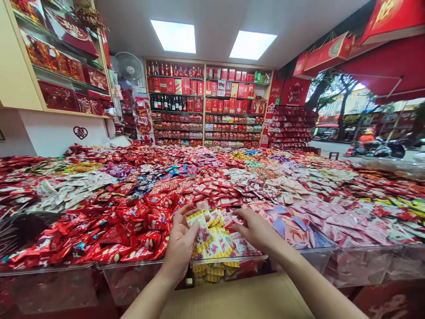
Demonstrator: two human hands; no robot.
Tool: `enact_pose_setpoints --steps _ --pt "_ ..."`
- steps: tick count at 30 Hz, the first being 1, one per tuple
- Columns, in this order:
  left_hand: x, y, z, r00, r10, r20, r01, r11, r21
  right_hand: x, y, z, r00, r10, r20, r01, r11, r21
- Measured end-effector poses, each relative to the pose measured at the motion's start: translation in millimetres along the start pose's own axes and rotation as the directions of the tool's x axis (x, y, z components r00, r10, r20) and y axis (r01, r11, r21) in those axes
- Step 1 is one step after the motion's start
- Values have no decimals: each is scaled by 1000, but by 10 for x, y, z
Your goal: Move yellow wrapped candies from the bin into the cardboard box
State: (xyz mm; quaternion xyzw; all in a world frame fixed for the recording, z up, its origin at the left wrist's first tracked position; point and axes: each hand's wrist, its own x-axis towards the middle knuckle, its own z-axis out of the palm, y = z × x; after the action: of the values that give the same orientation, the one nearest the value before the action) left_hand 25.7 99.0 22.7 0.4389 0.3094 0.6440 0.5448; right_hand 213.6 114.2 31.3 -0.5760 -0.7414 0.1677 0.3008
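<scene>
Shop counter of clear bins [232, 259]: left hand [181, 246] grips yellow candy packets [212, 237]; right hand [255, 230], at 3 o'clock, lies open on them.

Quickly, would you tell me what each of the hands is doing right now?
Left hand: closed on yellow candy packets.
Right hand: open, fingers resting on the candy pile.

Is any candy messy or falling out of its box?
Yes. Yellow packets hang over the front rim of the clear bin, just below the left hand, which holds a packet. The right hand rests on the pile.
</scene>
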Motion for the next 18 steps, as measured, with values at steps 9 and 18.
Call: enact_pose_setpoints --steps 9,18 --pt "-58 -32 90 991 24 130 -28 999 25 -86 -338 347 970 -103 222 -111 621 776" --pt "176 -91 -239 962 154 227 -264 743 615 29 -37 209 996 77 45 -89 892 443"
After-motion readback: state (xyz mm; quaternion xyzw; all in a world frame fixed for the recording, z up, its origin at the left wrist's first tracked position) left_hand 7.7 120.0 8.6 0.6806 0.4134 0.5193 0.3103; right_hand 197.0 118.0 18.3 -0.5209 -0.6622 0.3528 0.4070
